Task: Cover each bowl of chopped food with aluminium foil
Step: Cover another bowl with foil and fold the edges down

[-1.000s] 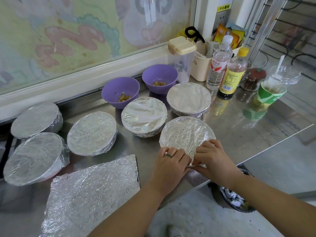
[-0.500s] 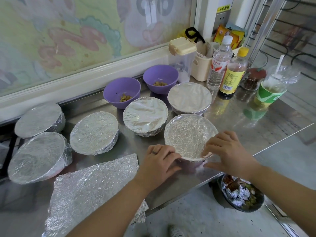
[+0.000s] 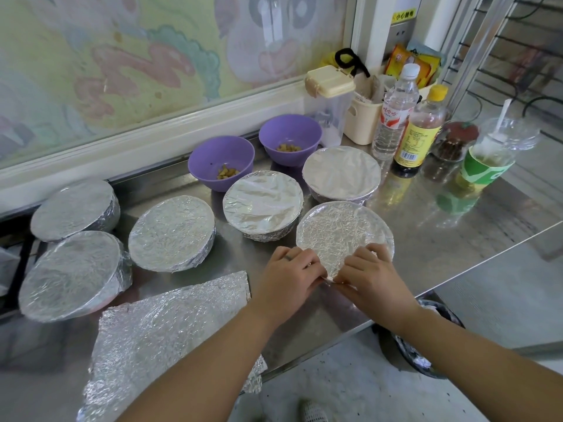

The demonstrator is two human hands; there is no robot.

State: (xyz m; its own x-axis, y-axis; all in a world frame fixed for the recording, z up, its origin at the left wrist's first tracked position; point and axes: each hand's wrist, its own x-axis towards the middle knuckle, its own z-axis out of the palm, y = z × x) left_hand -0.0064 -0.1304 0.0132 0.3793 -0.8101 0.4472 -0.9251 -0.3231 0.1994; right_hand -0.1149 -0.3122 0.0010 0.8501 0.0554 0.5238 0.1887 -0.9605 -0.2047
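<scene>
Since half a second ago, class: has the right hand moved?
Yes. Against the foil-covered bowl, the right hand has slid left along the near rim to meet the left hand.

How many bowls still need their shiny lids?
Five bowls look covered already. Left hand and right hand are pinching foil round the sixth bowl at its near rim. Two purple bowls behind sit open, food showing; one foil sheet lies ready.
</scene>
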